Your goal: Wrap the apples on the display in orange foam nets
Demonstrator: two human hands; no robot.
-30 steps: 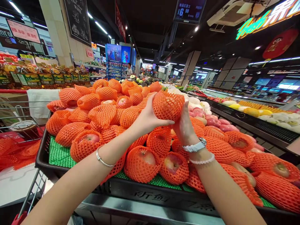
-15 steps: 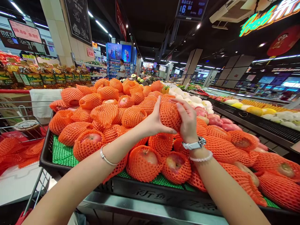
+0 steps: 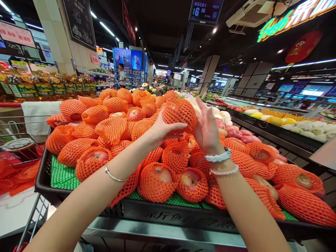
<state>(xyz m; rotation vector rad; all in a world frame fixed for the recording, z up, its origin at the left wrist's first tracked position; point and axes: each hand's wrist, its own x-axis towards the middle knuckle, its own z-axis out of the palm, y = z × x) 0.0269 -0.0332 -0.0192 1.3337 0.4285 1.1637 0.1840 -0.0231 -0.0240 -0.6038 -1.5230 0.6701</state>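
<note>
An apple in an orange foam net [image 3: 180,112] is held above the heap, in the middle of the head view. My left hand [image 3: 163,128] grips it from the left and below, with the thumb across its front. Close against the apple's right side, my right hand [image 3: 209,132] is open, fingers stretched upward; whether its palm touches the net I cannot tell. Below both hands lie several more netted apples [image 3: 158,180], some with red and yellow skin showing through the net openings.
The heap sits in a black tray [image 3: 181,214] lined with green mesh [image 3: 61,173]. At the left are a wire cart [image 3: 35,213] and bottles of oil [image 3: 43,84]. Bare red apples [image 3: 233,132] lie to the right. A person [image 3: 121,76] stands far back.
The netted apple has moved left and slightly up with my left hand. My right hand has opened, its fingers straightening off the apple's top. The view has turned slightly right.
</note>
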